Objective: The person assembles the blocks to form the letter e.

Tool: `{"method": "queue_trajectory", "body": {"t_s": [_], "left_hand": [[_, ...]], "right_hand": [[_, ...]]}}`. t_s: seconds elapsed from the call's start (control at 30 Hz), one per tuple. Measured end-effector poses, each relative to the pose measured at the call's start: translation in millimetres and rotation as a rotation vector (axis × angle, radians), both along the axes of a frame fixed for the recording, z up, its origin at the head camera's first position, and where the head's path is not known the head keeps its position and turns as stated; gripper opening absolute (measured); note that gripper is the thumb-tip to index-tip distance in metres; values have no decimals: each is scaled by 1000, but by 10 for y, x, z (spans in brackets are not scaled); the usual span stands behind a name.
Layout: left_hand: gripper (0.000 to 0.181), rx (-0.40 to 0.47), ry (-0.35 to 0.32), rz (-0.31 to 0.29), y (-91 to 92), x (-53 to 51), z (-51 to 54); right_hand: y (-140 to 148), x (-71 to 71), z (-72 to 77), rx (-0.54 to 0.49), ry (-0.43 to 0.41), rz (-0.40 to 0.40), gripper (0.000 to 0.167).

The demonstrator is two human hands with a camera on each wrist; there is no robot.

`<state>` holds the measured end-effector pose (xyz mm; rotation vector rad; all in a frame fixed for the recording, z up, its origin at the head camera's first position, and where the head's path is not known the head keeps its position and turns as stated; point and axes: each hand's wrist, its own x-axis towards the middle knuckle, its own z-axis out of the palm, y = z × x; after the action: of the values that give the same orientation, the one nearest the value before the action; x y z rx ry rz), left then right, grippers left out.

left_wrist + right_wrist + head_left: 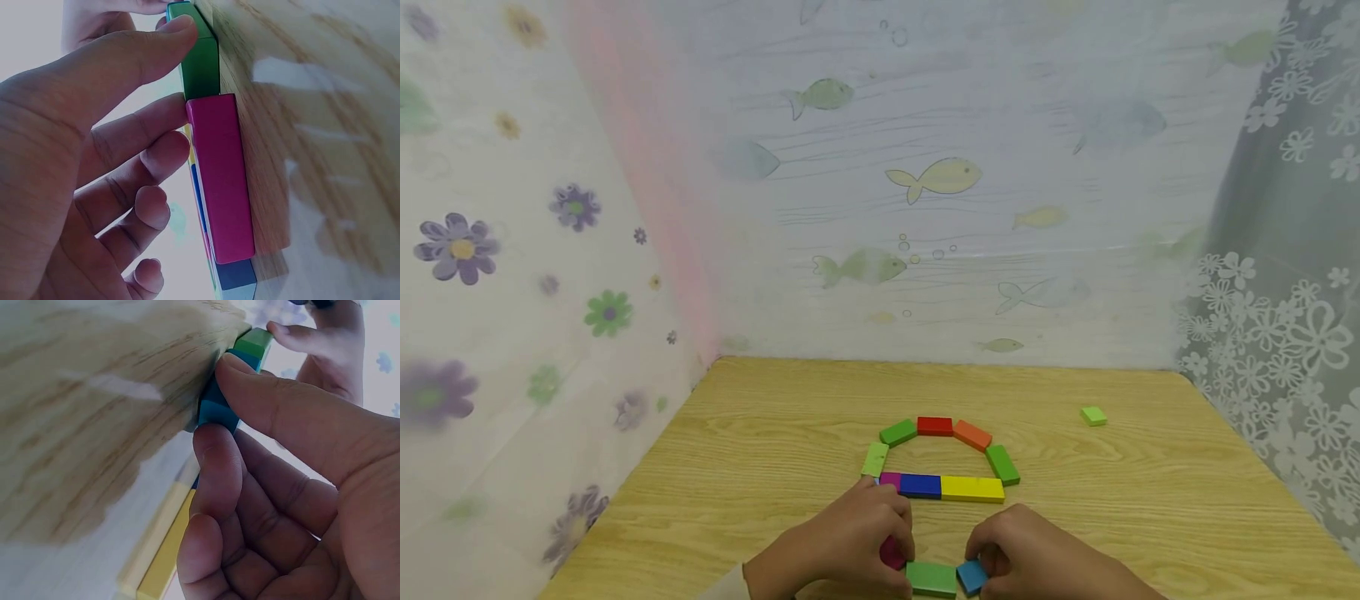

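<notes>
Low at the front of the table, my left hand (850, 533) has its thumb and index finger at the left end of a green block (931, 578), pinching it. A magenta block (222, 181) stands against that end, partly hidden by the left hand in the head view. My right hand (1037, 554) pinches a small blue block (972, 577) between thumb and index finger. The blue block touches the green block's right end at a slant. The other fingers of both hands are loosely curled.
Beyond the hands lies a row with a dark blue block (921, 486) and a yellow block (972, 488). Several blocks arch behind it, among them a red block (935, 426) and an orange block (972, 435). A lime block (1093, 416) lies apart at the back right.
</notes>
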<state>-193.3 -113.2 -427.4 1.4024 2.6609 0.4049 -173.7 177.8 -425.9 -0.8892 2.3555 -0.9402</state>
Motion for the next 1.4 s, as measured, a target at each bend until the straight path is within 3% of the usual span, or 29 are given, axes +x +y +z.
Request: {"method": "queue_trajectory", "body": {"t_s": [0.73,1.07,1.4], "left_hand": [[21,-6,-15,0,1,-7,5],[22,-18,2,-13,-4,-20,-25],[20,-32,-19,-2,-6,-14,1]], "right_hand": [[2,-7,-22,7,31,17,17],[53,-5,37,-7,5,2,24],[166,-129,170,-19,146,-12,27]]}}
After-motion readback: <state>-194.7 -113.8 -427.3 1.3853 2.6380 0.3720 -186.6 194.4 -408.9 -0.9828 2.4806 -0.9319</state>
